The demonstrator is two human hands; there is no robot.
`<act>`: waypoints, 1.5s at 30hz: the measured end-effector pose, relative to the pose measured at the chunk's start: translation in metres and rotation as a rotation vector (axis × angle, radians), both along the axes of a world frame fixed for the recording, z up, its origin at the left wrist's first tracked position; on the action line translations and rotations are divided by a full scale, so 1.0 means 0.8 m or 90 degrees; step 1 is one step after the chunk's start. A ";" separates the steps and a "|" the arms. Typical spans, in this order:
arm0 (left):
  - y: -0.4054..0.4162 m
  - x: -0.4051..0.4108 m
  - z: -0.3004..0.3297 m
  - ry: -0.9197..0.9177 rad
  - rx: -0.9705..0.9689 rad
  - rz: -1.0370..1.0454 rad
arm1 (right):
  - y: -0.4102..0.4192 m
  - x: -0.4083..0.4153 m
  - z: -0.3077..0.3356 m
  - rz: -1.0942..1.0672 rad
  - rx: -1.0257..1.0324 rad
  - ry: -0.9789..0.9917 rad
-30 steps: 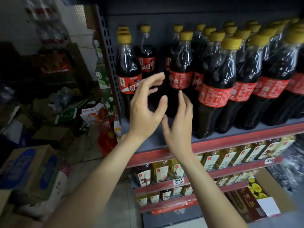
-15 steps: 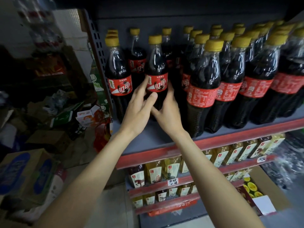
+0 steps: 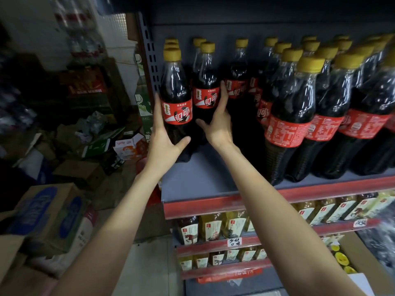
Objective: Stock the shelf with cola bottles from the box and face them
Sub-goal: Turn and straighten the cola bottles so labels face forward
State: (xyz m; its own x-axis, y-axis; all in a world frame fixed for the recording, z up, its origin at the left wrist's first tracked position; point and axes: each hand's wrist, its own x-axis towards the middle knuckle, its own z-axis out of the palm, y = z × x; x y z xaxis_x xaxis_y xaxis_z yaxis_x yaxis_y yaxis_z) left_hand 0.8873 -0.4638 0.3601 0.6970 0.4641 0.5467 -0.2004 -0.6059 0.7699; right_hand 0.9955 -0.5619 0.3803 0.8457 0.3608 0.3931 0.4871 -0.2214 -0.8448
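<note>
Red-labelled cola bottle (image 3: 176,99) upright, label forward

My feed is dim, with soft light from above putting small glints on the cola bottles (image 3: 288,99) while the shelf (image 3: 203,180) recess and left clutter sink into shadow, and wide-angle bending and blur smear the edges.
</note>
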 end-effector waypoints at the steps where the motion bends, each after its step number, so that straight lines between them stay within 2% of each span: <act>1: 0.003 0.001 -0.001 -0.003 -0.002 -0.008 | 0.000 0.001 -0.001 0.003 -0.002 0.001; 9: 0.004 0.002 -0.003 -0.009 0.020 -0.005 | 0.006 0.003 -0.001 0.032 -0.014 0.000; 12: -0.004 -0.002 -0.005 -0.025 0.027 0.058 | -0.005 -0.009 0.001 0.035 -0.029 -0.015; 14: -0.022 -0.014 -0.004 -0.108 0.037 0.142 | -0.026 -0.030 0.001 0.022 -0.011 -0.076; 16: -0.051 -0.028 -0.003 -0.261 0.073 0.196 | -0.059 -0.062 -0.002 0.015 0.052 -0.141; 18: -0.082 -0.037 -0.002 -0.355 0.082 0.122 | -0.100 -0.094 -0.008 -0.015 0.133 -0.210; 20: -0.112 -0.034 0.004 -0.308 0.018 -0.039 | -0.142 -0.116 -0.020 -0.102 0.190 -0.281; 23: -0.152 -0.011 0.020 -0.045 -0.120 -0.264 | -0.188 -0.117 -0.041 -0.252 0.200 -0.308; 25: -0.175 0.007 0.024 0.062 -0.174 -0.347 | -0.201 -0.108 -0.048 -0.278 0.134 -0.253; 29: -0.202 0.010 0.025 0.070 -0.230 -0.346 | -0.203 -0.106 -0.050 -0.164 0.044 -0.145; 33: -0.178 -0.012 0.014 -0.001 -0.198 -0.244 | -0.196 -0.096 -0.043 -0.037 0.050 -0.121; 36: -0.156 -0.028 0.012 -0.011 -0.156 -0.152 | -0.173 -0.082 -0.032 0.080 0.059 -0.075; 41: -0.122 -0.057 0.016 -0.046 -0.122 -0.117 | -0.124 -0.082 -0.024 0.256 0.092 0.015; 45: -0.089 -0.080 0.014 -0.075 -0.168 -0.085 | -0.089 -0.086 -0.022 0.337 0.065 0.030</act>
State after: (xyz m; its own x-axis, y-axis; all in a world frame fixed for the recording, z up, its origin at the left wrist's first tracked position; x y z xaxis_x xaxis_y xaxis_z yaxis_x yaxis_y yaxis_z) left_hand 0.8237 -0.5352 0.3716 0.7009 0.5092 0.4995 -0.3613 -0.3503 0.8641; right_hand 0.9268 -0.6334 0.3624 0.5764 0.7037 0.4154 0.4713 0.1290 -0.8725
